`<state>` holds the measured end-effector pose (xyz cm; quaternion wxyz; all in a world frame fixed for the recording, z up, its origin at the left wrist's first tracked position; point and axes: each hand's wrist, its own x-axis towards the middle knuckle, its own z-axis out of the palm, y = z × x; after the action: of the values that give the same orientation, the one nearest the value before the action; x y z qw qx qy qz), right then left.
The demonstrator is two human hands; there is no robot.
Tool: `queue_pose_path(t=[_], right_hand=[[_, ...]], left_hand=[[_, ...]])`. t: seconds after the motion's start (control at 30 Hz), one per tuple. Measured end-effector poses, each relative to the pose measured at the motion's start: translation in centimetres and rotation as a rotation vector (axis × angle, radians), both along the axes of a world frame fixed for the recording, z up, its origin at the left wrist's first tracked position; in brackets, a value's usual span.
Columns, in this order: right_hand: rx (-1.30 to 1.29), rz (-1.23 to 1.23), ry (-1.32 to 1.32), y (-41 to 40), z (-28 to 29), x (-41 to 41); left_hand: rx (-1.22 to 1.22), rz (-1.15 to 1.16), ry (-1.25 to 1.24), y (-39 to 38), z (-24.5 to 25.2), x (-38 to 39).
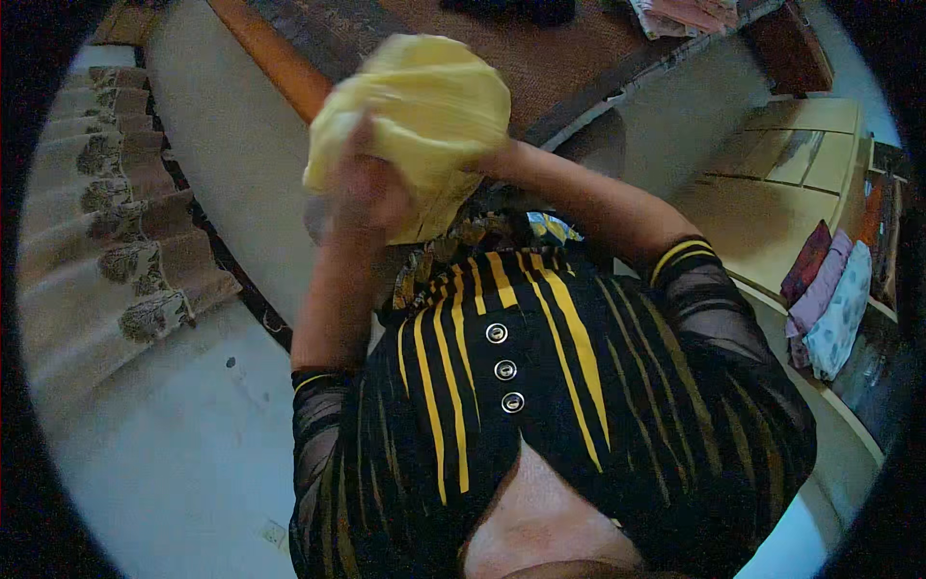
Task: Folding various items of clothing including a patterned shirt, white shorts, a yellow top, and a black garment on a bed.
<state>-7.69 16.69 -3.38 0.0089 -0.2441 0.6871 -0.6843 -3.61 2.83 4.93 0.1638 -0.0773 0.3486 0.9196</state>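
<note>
A yellow cloth (434, 101), folded or bunched and blurred by motion, is held up in front of my body. My left hand (372, 181) grips its near left side, with the fingers and thumb smeared by movement. On the other side, my right hand (493, 158) holds the cloth's right edge, and its fingers are mostly hidden behind the fabric. Both forearms reach forward from my black and yellow striped top.
Beyond the cloth lies a brown patterned mat or cover (593, 43) with a dark border. Folded pink and white fabric (687, 14) rests at its far right. A printed curtain (108, 210) hangs left. Rightward are a cream cabinet (767, 210) and several folded cloths (832, 289).
</note>
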Motion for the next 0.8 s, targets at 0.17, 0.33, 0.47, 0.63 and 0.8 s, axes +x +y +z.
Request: queue_pose_path(t=[0.17,0.33,0.47,0.63,0.8], right_hand=[[-0.078,0.001,-0.211,1.7,-1.2,0.5],[-0.095,0.088,-0.331,2.4,-0.8,1.5],[-0.092,0.123,-0.432,3.7,-0.8,1.3],[-0.064,0.183,-0.592,5.0,-0.7,0.7],[0.037,0.208,-0.733,6.9,0.3,-0.6]], left_hand=[[0.046,-0.401,-0.257,6.6,2.4,4.7],[0.332,-0.352,-0.167,5.2,0.5,3.1],[0.499,-0.339,0.029,3.9,3.1,2.2],[0.288,-0.481,0.082,3.4,3.8,4.7],[0.499,-0.317,0.182,0.7,2.7,3.9]])
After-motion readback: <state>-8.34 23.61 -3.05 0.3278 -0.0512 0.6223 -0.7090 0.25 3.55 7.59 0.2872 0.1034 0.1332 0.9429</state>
